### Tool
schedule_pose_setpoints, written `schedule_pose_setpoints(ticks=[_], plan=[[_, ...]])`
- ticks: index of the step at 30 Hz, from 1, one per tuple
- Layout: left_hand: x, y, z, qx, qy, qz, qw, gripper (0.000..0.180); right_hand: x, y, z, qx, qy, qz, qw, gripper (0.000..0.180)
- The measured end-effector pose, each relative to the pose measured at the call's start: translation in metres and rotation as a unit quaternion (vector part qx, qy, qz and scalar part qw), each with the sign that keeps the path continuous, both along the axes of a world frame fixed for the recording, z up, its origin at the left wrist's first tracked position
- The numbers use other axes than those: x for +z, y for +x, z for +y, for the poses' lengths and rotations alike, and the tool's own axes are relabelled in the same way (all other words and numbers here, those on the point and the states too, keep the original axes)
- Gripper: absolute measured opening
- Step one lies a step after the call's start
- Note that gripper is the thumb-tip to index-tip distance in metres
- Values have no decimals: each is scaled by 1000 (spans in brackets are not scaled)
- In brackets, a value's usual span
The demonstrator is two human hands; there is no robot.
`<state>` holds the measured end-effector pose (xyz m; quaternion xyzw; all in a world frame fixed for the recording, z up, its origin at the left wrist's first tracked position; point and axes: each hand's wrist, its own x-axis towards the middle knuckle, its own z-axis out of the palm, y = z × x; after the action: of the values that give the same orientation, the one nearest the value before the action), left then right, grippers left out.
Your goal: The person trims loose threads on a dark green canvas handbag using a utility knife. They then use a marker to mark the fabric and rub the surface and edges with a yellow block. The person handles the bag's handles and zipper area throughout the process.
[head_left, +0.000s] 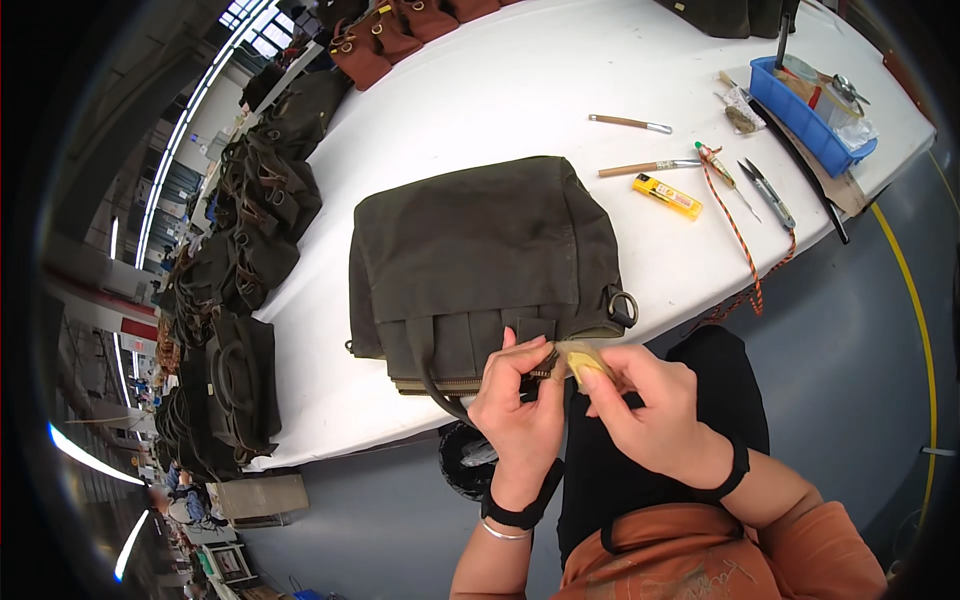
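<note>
A dark olive fabric bag [470,240] lies on the white table in front of me, its zipped edge toward me and one handle [425,365] hanging over the table's edge. At that edge, my left hand [520,410] pinches the dark end of the bag's zipper between thumb and fingers. Right beside it, my right hand [640,400] is closed on a small yellow piece [582,362], pressed against or close to the zipper end. What the yellow piece is made of, I cannot tell; fingers cover part of it. A metal D-ring [623,308] sits at the bag's right corner.
To the right lie two wooden-handled knives [630,124], a yellow packet [667,196], snips [767,193] and an awl [730,180] with an orange cord. A blue bin [815,120] holds tools. Several dark bags [245,380] line the left; red-brown bags [385,45] stand at the back.
</note>
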<state>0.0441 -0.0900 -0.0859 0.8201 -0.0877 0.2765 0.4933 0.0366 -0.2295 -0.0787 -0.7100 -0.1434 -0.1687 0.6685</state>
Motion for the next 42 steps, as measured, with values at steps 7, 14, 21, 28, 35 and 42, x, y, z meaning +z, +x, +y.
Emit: schedule_pose_setpoints(ticks=[7, 14, 21, 28, 35, 42], plan=[[-2, 1, 0, -4, -4, -8, 1000, 15, -11, -3, 5, -11, -66, -17, 998, 11], [0, 0, -1, 6, 8, -14, 1000, 14, -9, -10, -8, 5, -30, 9, 1000, 12], [3, 1, -1, 3, 31, -20, 999, 14, -7, -8, 4, 11, -55, 8, 998, 10], [2, -1, -3, 13, 34, -26, 999, 15, 4, -4, -7, 16, 26, 61, 998, 12], [2, 0, -4, 9, 45, -41, 998, 18, 2, 1, 9, 1, 10, 78, 997, 9], [0, -1, -1, 22, 66, -51, 996, 18, -2, -23, -7, 31, -10, 93, 995, 10]])
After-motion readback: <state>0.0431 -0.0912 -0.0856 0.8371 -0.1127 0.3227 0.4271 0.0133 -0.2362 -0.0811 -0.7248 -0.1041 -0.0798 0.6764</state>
